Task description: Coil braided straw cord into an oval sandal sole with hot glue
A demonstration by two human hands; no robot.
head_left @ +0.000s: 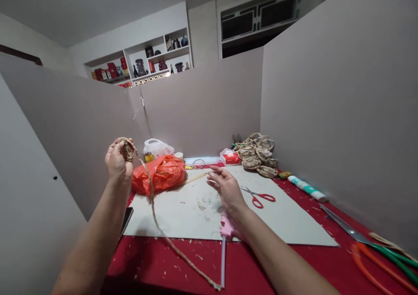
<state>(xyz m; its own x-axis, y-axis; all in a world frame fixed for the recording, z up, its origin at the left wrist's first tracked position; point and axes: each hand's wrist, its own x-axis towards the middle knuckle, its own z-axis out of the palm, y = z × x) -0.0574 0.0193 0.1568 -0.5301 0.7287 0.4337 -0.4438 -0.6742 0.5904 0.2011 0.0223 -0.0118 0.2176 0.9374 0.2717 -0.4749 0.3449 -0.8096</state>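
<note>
Rope coil partly wound, long tail left.
Left hand (118, 162) grips small jute coil (127, 149) raised above desk (156, 260); right hand (225, 188) released, hovering over white board (183, 212). Finished coils (257, 155) stacked behind.

The table (156, 260) is red, flecked with pale scraps, and a white board (196, 216) lies on it. The braided rope (153, 203) is tan. At far left sits an orange bag (161, 173). Right of centre, the scissors (259, 196) have red handles. The glue gun (226, 230) is pink.
</note>
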